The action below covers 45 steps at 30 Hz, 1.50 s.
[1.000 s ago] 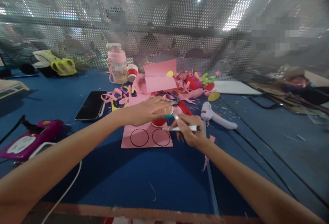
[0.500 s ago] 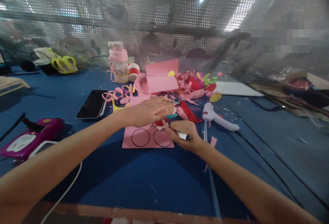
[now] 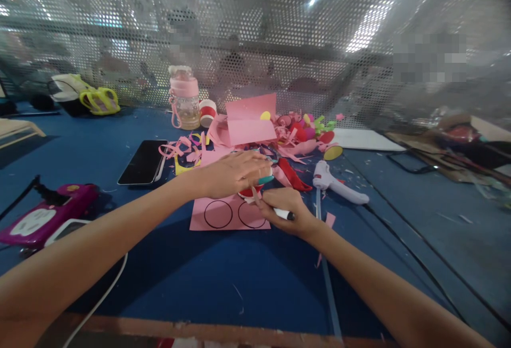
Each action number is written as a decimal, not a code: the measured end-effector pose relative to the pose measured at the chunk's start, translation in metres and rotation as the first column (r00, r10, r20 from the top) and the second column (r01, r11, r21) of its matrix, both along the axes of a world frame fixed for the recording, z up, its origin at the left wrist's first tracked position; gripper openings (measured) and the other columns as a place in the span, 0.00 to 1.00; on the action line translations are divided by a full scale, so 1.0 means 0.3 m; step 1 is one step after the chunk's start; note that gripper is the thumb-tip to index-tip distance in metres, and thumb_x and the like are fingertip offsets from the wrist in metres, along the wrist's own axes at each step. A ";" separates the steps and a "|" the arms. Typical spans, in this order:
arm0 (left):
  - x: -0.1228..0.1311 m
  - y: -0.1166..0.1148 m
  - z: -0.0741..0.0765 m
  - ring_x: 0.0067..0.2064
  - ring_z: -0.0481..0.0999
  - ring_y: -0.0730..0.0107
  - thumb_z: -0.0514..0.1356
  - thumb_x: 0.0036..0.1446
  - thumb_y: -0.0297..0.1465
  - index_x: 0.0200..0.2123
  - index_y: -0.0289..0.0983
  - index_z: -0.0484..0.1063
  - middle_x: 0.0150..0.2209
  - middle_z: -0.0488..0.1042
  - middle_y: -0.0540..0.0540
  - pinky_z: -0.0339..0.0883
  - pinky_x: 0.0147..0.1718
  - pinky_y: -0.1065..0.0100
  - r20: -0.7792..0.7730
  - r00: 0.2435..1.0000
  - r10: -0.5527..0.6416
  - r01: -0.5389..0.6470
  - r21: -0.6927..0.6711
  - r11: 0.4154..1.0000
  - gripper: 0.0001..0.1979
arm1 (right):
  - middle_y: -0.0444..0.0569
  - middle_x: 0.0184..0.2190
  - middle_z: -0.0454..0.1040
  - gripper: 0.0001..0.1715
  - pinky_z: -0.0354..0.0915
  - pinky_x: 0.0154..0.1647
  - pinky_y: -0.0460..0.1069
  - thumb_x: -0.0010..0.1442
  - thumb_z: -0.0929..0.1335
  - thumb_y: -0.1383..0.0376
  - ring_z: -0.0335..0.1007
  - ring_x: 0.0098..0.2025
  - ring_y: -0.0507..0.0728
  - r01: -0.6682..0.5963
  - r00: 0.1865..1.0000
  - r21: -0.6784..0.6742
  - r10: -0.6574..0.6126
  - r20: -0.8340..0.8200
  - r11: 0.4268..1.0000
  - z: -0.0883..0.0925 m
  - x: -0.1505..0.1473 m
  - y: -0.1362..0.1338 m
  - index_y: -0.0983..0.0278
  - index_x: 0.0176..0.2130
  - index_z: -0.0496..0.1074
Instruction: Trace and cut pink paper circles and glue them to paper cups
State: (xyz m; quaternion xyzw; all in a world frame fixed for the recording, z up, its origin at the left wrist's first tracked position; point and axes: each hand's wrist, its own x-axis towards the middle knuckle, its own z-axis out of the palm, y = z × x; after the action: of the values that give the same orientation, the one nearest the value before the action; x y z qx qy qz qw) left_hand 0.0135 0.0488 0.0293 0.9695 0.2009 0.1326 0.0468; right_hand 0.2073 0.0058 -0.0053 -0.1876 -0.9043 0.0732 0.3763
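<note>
A sheet of pink paper (image 3: 198, 219) lies on the blue table, with two black circles drawn near its front edge. My left hand (image 3: 235, 172) is closed over a red and white paper cup (image 3: 247, 192), keeping it down on the sheet behind the right circle; a teal patch shows by the fingers. Most of the cup is hidden by both hands. In my right hand (image 3: 285, 204) is a black and white marker (image 3: 283, 214), held close against the cup's right side. The marker's tip is hidden from view.
A glue gun (image 3: 339, 185) lies right of my right hand, its cord running to the front right. Pink scraps (image 3: 295, 146) and a folded pink card (image 3: 251, 119) are piled behind. To the left are a phone (image 3: 143, 162), a bottle (image 3: 184, 98) and a purple device (image 3: 51, 215).
Both hands stay almost in place, with the cup and marker still held. Only a very slight shift of the view shows.
</note>
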 end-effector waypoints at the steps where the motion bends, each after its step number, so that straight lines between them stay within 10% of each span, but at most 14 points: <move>1: 0.001 -0.001 0.002 0.65 0.49 0.62 0.37 0.67 0.35 0.59 0.33 0.57 0.62 0.56 0.38 0.45 0.62 0.56 -0.002 1.000 0.007 -0.007 -0.004 1.000 0.23 | 0.37 0.15 0.54 0.19 0.50 0.21 0.44 0.59 0.62 0.72 0.50 0.18 0.46 0.006 1.000 0.011 -0.006 0.001 1.000 0.002 0.004 0.001 0.62 0.20 0.53; 11: 0.005 -0.012 0.005 0.66 0.47 0.65 0.37 0.67 0.37 0.61 0.40 0.54 0.65 0.53 0.45 0.41 0.62 0.56 -0.013 0.994 0.111 -0.111 -0.092 0.990 0.23 | 0.43 0.16 0.71 0.16 0.58 0.21 0.43 0.58 0.66 0.62 0.64 0.18 0.47 0.003 1.000 -0.182 -0.009 -0.028 0.983 0.021 0.044 0.019 0.64 0.21 0.69; 21: 0.006 -0.023 0.016 0.67 0.43 0.67 0.34 0.66 0.43 0.64 0.39 0.49 0.66 0.48 0.46 0.37 0.63 0.57 -0.001 0.988 0.152 -0.150 -0.199 0.968 0.27 | 0.41 0.11 0.64 0.23 0.52 0.15 0.43 0.58 0.66 0.59 0.56 0.13 0.46 0.017 0.982 -0.332 -0.078 -0.174 0.943 -0.012 0.080 0.048 0.65 0.15 0.65; 45: 0.010 -0.033 0.041 0.67 0.38 0.69 0.33 0.66 0.42 0.64 0.39 0.47 0.67 0.44 0.48 0.33 0.64 0.61 -0.095 0.983 0.160 -0.176 -0.194 0.965 0.27 | 0.43 0.06 0.63 0.32 0.46 0.04 0.43 0.44 0.66 0.38 0.53 0.05 0.49 0.109 0.770 -0.817 -0.568 -0.291 0.566 -0.046 0.079 0.126 0.64 0.18 0.67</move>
State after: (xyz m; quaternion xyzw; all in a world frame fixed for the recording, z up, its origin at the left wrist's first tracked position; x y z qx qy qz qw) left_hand 0.0166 0.0388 0.0416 0.9437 0.2964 0.0768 0.1253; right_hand 0.2311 0.0436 -0.0191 -0.4780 -0.5897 0.4172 0.4997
